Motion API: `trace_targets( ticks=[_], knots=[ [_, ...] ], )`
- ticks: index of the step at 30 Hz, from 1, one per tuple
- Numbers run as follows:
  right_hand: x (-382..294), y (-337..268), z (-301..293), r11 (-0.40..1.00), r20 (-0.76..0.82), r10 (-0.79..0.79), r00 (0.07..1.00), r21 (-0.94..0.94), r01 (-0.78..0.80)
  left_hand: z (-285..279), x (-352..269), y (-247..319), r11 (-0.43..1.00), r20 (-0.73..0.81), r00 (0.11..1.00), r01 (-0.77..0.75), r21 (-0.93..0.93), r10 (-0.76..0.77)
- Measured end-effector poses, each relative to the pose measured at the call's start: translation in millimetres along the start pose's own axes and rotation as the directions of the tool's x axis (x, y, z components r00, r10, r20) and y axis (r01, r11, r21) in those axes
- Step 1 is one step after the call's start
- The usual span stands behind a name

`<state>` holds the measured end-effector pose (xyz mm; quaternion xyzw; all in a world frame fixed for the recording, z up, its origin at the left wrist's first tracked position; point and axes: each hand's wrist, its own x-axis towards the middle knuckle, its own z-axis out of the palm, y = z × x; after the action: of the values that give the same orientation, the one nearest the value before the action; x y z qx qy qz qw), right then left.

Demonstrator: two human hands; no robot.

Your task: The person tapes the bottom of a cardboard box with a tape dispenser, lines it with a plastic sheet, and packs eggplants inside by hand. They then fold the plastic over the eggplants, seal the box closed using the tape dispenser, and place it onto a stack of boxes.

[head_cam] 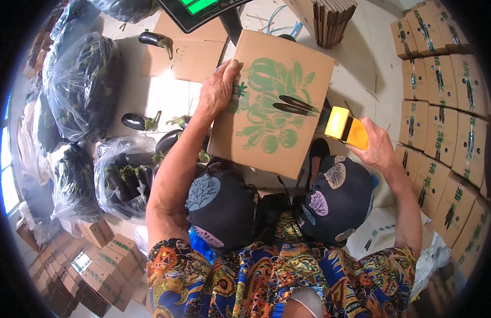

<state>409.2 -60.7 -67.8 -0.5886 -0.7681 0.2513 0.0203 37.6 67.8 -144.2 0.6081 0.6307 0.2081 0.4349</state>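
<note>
A cardboard box (261, 131) printed with green vegetables stands tilted in front of my knees. My left hand (219, 89) rests on its upper left edge, with the thumb on the printed face. In my right hand (374, 147) is a yellow tape dispenser (346, 127), held just off the box's right edge. Dark eggplant shapes show on the box face, pointing towards the dispenser. Above the box is a scale's display unit (197, 12) with lit green figures. Loose eggplants (138, 121) lie on the floor left of my left forearm.
Clear plastic bags of eggplants (84, 85) stand at the left. Stacked closed cartons (440, 83) line the right side. Folded cardboard (333, 22) stands upright at the top. A flat cardboard sheet (185, 47) lies behind the box, and more cartons (112, 270) sit at lower left.
</note>
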Motion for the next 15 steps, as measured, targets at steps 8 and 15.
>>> trace_targets(
  ticks=[8, 15],
  knots=[
    [35, 24, 81, 0.963, -0.088, -0.023, 0.996, 0.265, 0.046, 7, -24, 3, 0.399, 0.46, 0.882, 0.459, -0.794, -0.1],
    [2, 1, 8, 0.996, -0.111, -0.009, 0.994, 0.083, 0.018, 22, -18, 18, 0.524, 0.549, 0.836, 0.471, -0.71, -0.009]
  ],
)
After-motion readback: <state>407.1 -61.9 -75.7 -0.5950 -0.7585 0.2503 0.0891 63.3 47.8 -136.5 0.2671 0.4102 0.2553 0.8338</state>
